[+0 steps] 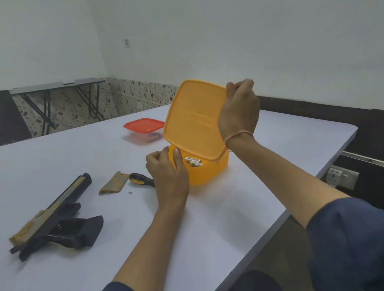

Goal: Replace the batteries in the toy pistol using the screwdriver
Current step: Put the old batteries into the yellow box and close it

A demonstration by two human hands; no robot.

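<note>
Beside left grip point(168, 170), screwdriver point(140, 179)

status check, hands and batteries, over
Left grip holds yellow plastic box; right grip pinches its yellow square lid, tilted up. Small batteries visible inside. Black toy pistol lies on white table, nothing in the way.

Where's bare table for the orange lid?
Free: white table right of the orange plastic box, out to the rounded corner; the near strip between the forearms. Crowded: left of the box, around yellow-black screwdriver, tan cover, tiny screw.
</note>
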